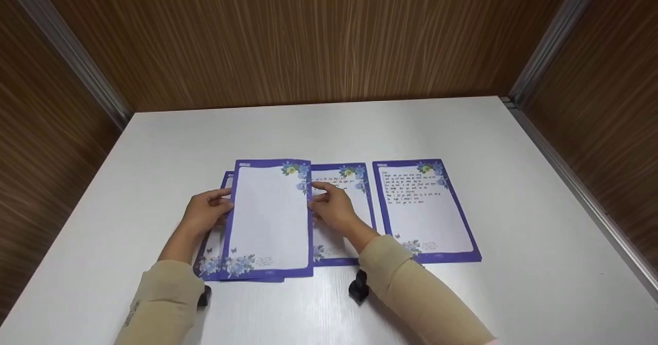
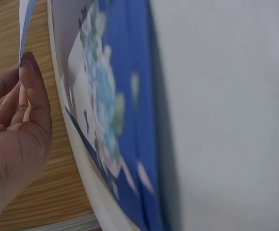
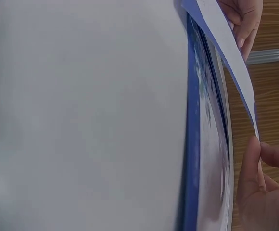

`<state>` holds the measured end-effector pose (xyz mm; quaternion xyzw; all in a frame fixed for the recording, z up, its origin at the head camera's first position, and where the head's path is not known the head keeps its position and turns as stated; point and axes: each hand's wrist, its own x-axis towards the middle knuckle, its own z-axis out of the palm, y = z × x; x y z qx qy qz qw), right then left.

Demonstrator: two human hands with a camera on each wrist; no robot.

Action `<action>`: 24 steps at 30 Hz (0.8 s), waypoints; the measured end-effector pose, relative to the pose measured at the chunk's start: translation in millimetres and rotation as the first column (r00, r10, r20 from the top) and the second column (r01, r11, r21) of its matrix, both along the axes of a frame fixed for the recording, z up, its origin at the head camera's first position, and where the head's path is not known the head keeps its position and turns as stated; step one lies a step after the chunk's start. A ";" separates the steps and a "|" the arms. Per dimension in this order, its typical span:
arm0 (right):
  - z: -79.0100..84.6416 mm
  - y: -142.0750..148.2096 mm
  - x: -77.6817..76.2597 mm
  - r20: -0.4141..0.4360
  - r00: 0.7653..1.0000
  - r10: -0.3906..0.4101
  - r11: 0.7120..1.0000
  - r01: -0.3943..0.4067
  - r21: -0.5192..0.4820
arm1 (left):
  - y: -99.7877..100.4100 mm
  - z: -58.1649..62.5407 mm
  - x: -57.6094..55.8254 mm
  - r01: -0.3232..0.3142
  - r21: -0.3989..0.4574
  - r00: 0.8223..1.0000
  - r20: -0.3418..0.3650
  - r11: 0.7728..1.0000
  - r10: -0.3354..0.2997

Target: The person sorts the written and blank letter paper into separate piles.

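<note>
Both hands pinch a blank sheet of stationery point(image 1: 270, 216) with a purple border and blue corner flowers. My left hand point(image 1: 205, 212) has its left edge, thumb and fingertips on the paper in the left wrist view. At the opposite edge my right hand point(image 1: 336, 210) grips it between thumb and fingers; the right wrist view shows the raised sheet bowed between the two hands. Beneath it, mostly hidden, lies a matching purple-bordered sheet point(image 1: 209, 252) on the left. The raised paper overlaps a handwritten middle sheet point(image 1: 347, 221) in the head view.
A third handwritten sheet point(image 1: 426, 227) lies flat to the right on the white table point(image 1: 318, 134). Brown wood-grain panels point(image 1: 318, 41) stand behind and at both sides. Small black devices point(image 1: 358, 288) show at the wrists by the beige sleeves.
</note>
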<state>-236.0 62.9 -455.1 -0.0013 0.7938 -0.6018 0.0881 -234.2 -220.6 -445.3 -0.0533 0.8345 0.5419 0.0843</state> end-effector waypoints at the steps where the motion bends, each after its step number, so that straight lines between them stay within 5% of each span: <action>1: -0.2 -2.3 0.2 0.000 1.000 0.001 1.000 -0.001 -0.002 | -2.2 0.3 0.6 0.003 -0.011 1.000 -0.001 1.000 -0.003; 24: -4.2 -39.1 4.9 0.077 0.997 0.008 0.999 -0.005 -0.039 | -32.0 -0.2 5.4 -0.020 -0.058 0.999 0.038 0.998 0.022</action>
